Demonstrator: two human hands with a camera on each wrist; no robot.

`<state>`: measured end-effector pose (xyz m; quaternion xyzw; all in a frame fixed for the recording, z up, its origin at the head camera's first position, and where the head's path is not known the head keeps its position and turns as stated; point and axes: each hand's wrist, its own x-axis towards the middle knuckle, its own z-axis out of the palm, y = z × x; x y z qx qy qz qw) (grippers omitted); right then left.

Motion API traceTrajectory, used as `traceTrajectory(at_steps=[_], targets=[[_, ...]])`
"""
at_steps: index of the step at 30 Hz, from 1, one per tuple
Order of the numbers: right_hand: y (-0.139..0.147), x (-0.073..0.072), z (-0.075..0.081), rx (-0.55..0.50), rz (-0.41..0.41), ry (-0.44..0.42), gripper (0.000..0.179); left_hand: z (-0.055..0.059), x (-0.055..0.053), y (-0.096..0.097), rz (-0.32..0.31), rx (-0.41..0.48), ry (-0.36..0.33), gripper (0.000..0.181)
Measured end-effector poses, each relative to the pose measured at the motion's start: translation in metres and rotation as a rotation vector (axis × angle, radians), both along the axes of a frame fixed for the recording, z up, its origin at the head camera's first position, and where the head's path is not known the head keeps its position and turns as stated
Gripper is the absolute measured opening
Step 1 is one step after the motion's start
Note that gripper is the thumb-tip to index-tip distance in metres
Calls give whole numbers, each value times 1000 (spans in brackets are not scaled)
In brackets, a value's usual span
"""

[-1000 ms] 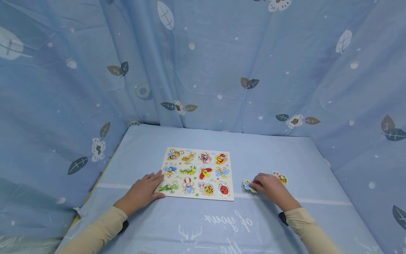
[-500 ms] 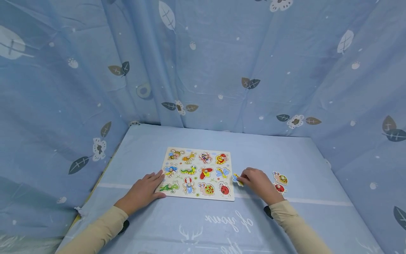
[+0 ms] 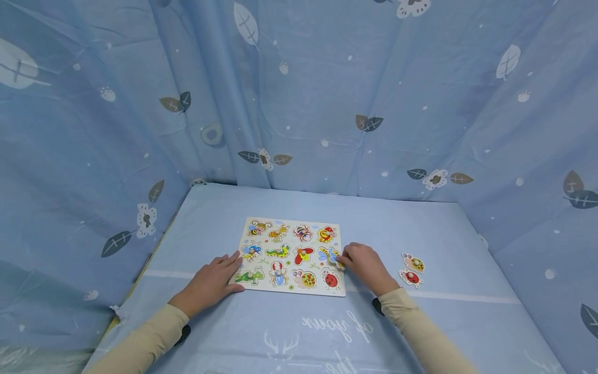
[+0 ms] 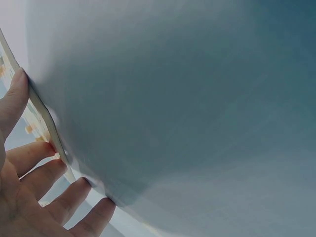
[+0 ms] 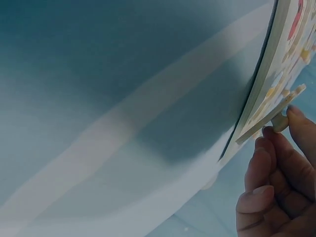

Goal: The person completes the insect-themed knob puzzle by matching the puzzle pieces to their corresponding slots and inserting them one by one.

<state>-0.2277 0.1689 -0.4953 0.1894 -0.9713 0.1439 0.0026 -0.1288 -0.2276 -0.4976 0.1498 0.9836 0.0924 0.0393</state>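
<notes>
A wooden insect puzzle board (image 3: 289, 264) lies on the table, most of its pictures topped with small knobs. My left hand (image 3: 209, 280) rests at the board's left edge, fingers fairly straight and touching it. At the right edge, my right hand (image 3: 366, 265) pinches a dragonfly puzzle piece (image 3: 340, 264) by its knob. In the right wrist view that puzzle piece (image 5: 271, 116) is tilted over the board, thumb and fingertip on the knob. It partly covers the printed dragonfly (image 3: 326, 254). Snail and ladybug pictures in the front row show no knobs.
To the right of the board lie a snail piece (image 3: 413, 263) and a ladybug piece (image 3: 410, 278), side by side and close together. A pale blue cloth (image 3: 280, 332) covers the table. Patterned blue curtains (image 3: 317, 93) hang behind and at both sides.
My right hand has moved left with the dragonfly piece, from the table beside the board to over its right edge. The ladybug piece has come into view. My left hand stays put.
</notes>
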Motion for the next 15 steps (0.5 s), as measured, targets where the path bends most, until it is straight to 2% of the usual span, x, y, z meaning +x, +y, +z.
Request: traceTrajectory(at_steps=[15], targets=[[-22, -6, -3, 49, 50, 93, 29, -1, 0, 0, 8, 3, 1, 78]])
